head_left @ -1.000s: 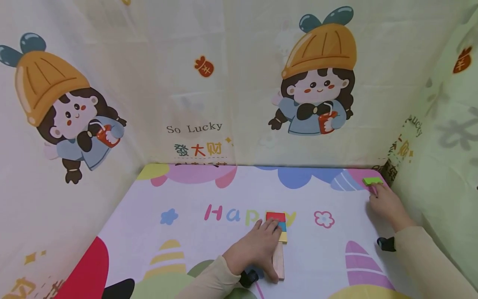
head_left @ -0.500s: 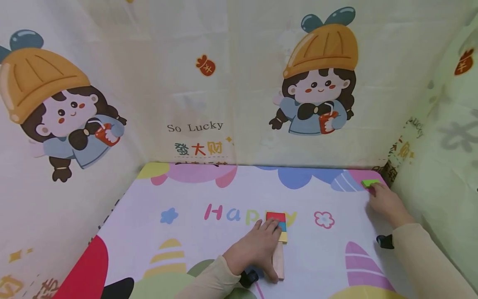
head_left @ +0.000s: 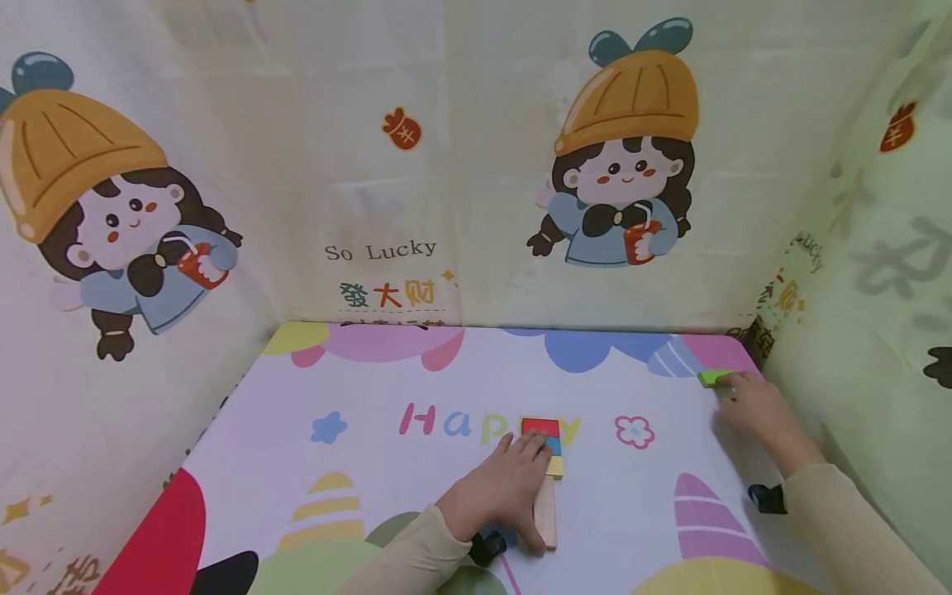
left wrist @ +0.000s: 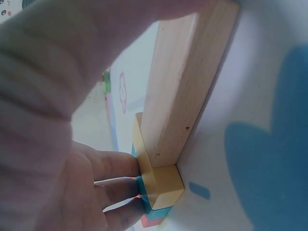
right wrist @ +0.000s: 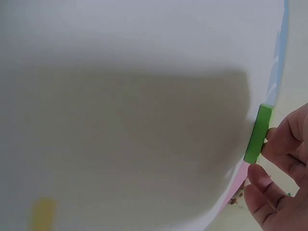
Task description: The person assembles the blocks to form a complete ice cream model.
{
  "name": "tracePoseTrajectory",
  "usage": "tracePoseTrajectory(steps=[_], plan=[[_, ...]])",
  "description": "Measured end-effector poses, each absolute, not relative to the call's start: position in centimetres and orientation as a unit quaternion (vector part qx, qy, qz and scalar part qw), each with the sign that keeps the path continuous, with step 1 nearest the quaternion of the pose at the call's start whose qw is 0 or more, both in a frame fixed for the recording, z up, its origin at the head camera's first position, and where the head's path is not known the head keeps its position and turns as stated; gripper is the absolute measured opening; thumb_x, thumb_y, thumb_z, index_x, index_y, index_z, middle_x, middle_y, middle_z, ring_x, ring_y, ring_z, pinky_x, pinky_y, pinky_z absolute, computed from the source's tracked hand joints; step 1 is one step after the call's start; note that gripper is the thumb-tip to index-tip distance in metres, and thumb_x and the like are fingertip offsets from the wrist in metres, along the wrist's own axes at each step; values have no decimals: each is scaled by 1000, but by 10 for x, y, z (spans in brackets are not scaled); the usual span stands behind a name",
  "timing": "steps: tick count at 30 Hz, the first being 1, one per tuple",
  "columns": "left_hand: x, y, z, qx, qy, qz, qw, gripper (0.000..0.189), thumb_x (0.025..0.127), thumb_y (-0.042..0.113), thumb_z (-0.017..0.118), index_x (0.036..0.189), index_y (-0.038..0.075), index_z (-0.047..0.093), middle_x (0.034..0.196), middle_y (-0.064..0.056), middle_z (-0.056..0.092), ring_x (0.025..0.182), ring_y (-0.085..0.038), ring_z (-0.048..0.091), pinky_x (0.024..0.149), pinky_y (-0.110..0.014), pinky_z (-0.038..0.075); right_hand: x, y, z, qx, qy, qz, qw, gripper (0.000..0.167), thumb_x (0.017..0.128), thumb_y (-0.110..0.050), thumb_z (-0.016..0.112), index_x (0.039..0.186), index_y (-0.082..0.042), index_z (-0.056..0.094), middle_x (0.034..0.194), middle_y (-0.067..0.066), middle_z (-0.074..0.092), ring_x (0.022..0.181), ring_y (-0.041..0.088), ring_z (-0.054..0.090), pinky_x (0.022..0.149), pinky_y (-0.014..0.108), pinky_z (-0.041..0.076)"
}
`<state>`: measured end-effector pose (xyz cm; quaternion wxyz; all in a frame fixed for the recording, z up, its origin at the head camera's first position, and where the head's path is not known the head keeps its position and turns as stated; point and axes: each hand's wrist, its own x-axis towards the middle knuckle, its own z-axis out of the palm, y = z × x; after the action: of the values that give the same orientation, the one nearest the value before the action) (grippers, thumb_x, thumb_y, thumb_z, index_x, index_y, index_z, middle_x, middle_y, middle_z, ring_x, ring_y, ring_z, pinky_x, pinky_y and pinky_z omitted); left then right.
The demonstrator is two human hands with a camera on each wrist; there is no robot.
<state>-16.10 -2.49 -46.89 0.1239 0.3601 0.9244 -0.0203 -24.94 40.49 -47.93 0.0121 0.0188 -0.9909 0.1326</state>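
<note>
A row of blocks runs toward me in the head view: red (head_left: pixel 540 426), blue (head_left: pixel 554 446), yellow (head_left: pixel 555 470), then a long bare-wood block (head_left: pixel 546 519). My left hand (head_left: pixel 491 496) lies along its left side, fingers fairly straight. In the left wrist view, fingertips touch the coloured blocks' side, and the thumb reaches over the wooden block (left wrist: pixel 180 86). Far right on the table, my right hand (head_left: pixel 762 417) holds a green block (head_left: pixel 711 378) by its edge. The right wrist view shows fingers against the green block (right wrist: pixel 259 134), thumb by its end.
A patterned cloth covers the table (head_left: pixel 595 512). Printed fabric walls (head_left: pixel 491 165) rise behind it and on both sides. The right-hand wall (head_left: pixel 878 397) stands close to my right arm. Black wrist devices (head_left: pixel 766 498) sit beneath both wrists.
My right hand has brought the green block leftward and a little nearer from the far right corner. The left hand and the block row have stayed put, while the head view has shifted slightly.
</note>
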Motion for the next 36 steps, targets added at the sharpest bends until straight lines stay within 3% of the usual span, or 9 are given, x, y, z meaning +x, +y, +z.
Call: tracePoseTrajectory(steps=[7, 12, 17, 20, 27, 36], plan=[[-161, -27, -471, 358, 925, -12, 123, 126, 64, 75, 85, 160, 10, 35, 169, -6, 29, 157, -24, 25, 126, -50, 27, -242, 393, -479, 22, -987, 155, 27, 38, 88, -4, 53, 118, 17, 63, 125, 45, 52, 115, 65, 49, 98, 73, 42], [-162, -28, -471, 357, 926, -6, 124, 126, 64, 74, 85, 160, 10, 35, 169, -6, 29, 158, -24, 24, 127, -51, 27, -241, 384, -480, 15, -983, 176, 47, 31, 91, -7, 52, 107, 15, 67, 115, 39, 59, 102, 52, 58, 85, 63, 49], [-163, -27, -471, 360, 925, -3, 124, 125, 65, 73, 85, 160, 10, 34, 169, -6, 28, 158, -24, 23, 127, -51, 27, -237, 378, -482, 10, -979, 186, 82, 21, 91, -9, 58, 95, 8, 71, 105, 34, 63, 93, 46, 60, 77, 58, 50], [-162, -27, -472, 361, 924, -5, 124, 126, 65, 74, 85, 160, 10, 34, 169, -5, 27, 158, -23, 23, 127, -50, 27, -236, 378, -483, 1, -976, 197, 88, 19, 91, -11, 63, 91, 6, 71, 108, 35, 62, 95, 47, 60, 77, 56, 49], [-161, -27, -469, 356, 925, -1, 130, 128, 63, 74, 86, 161, 11, 34, 170, -5, 27, 158, -23, 23, 127, -50, 27, -241, 384, -485, -57, -964, 253, 53, 22, 93, -18, 68, 95, 3, 72, 108, 33, 65, 84, 34, 56, 63, 34, 40], [-161, -25, -468, 350, 927, 0, 139, 127, 64, 73, 86, 161, 11, 33, 170, -5, 25, 159, -22, 22, 127, -49, 26, -242, 378, -485, -86, -938, 336, 6, 30, 96, -19, 69, 113, 6, 72, 118, 31, 67, 97, 36, 55, 72, 33, 40]])
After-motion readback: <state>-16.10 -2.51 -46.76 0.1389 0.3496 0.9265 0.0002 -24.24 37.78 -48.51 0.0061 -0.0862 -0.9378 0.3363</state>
